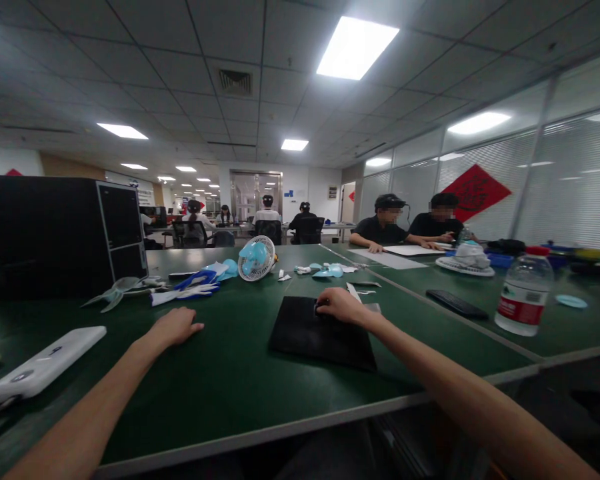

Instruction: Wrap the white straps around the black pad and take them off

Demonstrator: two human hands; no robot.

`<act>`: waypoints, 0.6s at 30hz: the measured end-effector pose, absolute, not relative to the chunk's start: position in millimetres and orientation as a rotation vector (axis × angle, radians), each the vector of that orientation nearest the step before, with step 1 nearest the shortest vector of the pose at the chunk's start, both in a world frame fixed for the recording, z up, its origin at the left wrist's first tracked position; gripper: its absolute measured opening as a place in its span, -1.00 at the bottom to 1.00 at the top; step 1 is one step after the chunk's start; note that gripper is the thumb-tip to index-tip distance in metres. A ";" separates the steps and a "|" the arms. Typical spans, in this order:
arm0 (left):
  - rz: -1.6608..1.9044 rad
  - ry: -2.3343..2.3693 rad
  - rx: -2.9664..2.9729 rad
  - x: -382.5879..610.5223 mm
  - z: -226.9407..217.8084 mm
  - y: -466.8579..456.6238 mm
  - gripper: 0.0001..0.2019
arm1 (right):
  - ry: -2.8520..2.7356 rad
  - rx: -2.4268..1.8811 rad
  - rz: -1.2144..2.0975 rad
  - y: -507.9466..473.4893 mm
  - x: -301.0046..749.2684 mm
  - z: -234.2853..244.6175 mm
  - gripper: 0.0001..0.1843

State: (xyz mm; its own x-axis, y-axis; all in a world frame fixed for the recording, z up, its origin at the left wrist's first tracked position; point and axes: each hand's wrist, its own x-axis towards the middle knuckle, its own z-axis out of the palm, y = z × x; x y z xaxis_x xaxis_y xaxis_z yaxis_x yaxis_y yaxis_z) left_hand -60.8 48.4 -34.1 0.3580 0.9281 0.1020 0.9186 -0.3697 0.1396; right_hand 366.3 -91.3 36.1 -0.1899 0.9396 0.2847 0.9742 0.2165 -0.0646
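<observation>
Right hand (343, 305): held over the far part of the black mat (325, 345), with thumb and fingertips brought together; a small dark piece (318, 308) is pinched there, though what it is cannot be told.
Mat position: laid flat on the green table (220, 393), near the front edge and right of the left hand (174, 327).
Left hand state: rested on the bare tabletop, relaxed, thumb set apart from the fingers; nothing is seen to be gripped.
Fan (257, 259): tilted on the table beyond the mat, light blue blades seen through a white grille.
Gloves (190, 288): blue and white, heaped left of the fan, beyond the left hand.
Left side: a white device (45, 365) is laid near the left forearm; a large black box (40, 233) is stood behind it.
Right side: a black phone (457, 305) is laid flat, and a red-capped bottle (525, 297) is stood upright beyond it.
Across the table: 2 people in dark tops are seated, with white paper (393, 259) spread before them.
</observation>
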 end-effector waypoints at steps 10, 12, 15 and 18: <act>0.486 1.330 2.548 -10.6 -19.5 3.3 -0.29 | -2.467 -1.585 0.010 -29.0 273.8 12.7 -0.70; 0.473 1.291 2.543 -4.4 -21.8 1.8 -0.24 | -2.459 -1.587 -0.006 -23.1 264.1 8.2 -0.70; 0.459 1.243 2.521 2.3 -25.9 2.7 -0.22 | -2.450 -1.576 -0.035 -19.9 256.6 4.1 -0.70; 0.464 1.189 2.519 6.8 -28.7 3.7 -0.25 | -2.439 -1.563 -0.074 -23.2 260.0 7.0 -0.66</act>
State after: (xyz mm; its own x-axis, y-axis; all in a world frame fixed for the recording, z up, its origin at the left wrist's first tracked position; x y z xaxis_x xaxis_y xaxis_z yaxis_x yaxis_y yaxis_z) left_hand 6.8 3.7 -28.7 0.6019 0.7835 0.1542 0.6810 -0.6045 0.4134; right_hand 260.0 -23.2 7.0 -0.3973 0.8882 0.2307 0.9006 0.4257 -0.0878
